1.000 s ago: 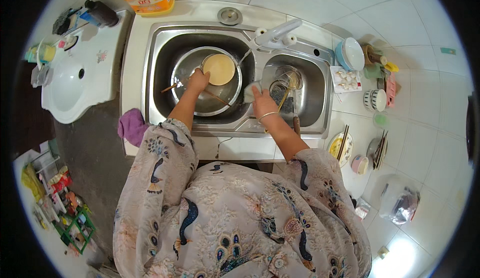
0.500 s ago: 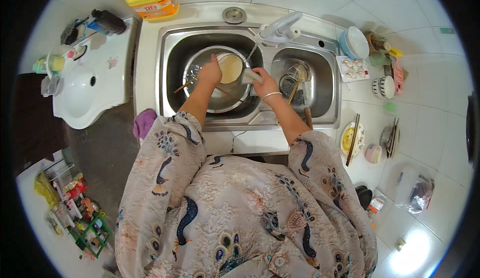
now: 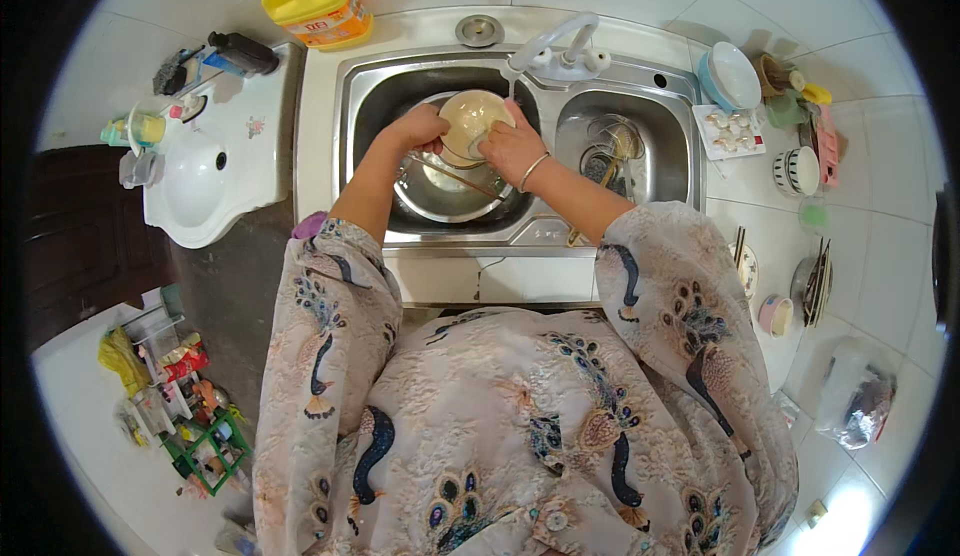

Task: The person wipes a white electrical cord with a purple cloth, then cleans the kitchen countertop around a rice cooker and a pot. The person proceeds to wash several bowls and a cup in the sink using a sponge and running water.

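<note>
Over the left sink bowl (image 3: 358, 171), my left hand (image 3: 418, 128) grips the left edge of a cream-coloured bowl (image 3: 470, 116), which is tilted with its inside partly showing. My right hand (image 3: 514, 146) is at the bowl's right side, fingers bent over its rim with a pale cloth, mostly hidden, under them. Just above that hand is the spout of a white faucet (image 3: 560, 48). Below the bowl, a round metal basin (image 3: 430, 201) rests in the sink, with chopsticks (image 3: 465, 180) lying across it.
The right sink bowl (image 3: 660, 156) holds a wire strainer (image 3: 618, 136) and dark scrubbers. A yellow jug (image 3: 318, 11) stands back left. On the right counter are a blue-white bowl (image 3: 732, 78), an egg tray (image 3: 728, 132), a striped cup (image 3: 795, 171) and chopsticks (image 3: 820, 281).
My right hand has moved up and left with the pale cloth onto the bowl. The bowl has been raised and tilted by my left hand. The whole view has shifted slightly.
</note>
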A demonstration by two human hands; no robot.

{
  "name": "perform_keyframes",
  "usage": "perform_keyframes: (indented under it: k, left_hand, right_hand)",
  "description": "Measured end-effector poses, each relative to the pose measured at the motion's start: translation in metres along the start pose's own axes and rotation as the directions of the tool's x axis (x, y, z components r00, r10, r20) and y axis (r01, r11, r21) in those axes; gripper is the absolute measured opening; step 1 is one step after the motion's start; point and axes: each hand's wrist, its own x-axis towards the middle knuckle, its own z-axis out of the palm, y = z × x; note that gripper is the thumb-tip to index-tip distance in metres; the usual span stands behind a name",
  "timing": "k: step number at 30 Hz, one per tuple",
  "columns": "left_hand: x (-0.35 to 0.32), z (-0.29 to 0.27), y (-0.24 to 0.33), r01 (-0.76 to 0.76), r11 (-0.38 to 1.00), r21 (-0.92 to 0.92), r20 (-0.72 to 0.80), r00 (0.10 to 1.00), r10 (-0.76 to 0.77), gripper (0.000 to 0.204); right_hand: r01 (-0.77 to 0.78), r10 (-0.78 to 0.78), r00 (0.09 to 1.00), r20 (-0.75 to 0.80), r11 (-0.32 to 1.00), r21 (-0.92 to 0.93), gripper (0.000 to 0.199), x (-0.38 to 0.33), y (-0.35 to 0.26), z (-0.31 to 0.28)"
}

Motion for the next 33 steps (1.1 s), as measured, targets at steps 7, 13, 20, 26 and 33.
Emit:
perform_keyframes:
  k: [7, 13, 20, 26, 33]
  left_hand:
    - [-0.026, 0.077, 0.004, -0.220, 0.627, -0.747, -0.283, 0.959, -0.001, 0.049]
    - [-0.018, 0.036, -0.011, 0.087, 0.682, -0.727, 0.068, 0.996, -0.056, 0.057]
    - [-0.001, 0.085, -0.016, -0.324, 0.629, -0.707, -0.423, 0.906, -0.009, 0.048]
    - [-0.028, 0.029, -0.024, 0.179, 0.733, -0.656, 0.168, 0.982, -0.089, 0.048]
    - [-0.011, 0.076, -0.034, -0.186, 0.688, -0.702, -0.250, 0.968, 0.007, 0.046]
  right_hand:
    - [-0.272, 0.493, 0.857, -0.150, 0.680, 0.681, 0.017, 0.018, -0.037, 0.012]
    - [0.168, -0.092, 0.955, -0.282, 0.951, 0.259, 0.030, -0.016, 0.015, 0.019]
    - [-0.157, 0.389, 0.897, -0.208, 0.723, 0.673, 0.034, 0.014, -0.043, 0.033]
    - [0.144, -0.121, 0.988, -0.100, 0.952, 0.270, 0.030, -0.013, 0.016, 0.019]
    - [-0.052, 0.204, 0.956, -0.210, 0.823, 0.565, 0.027, 0.007, -0.028, 0.035]
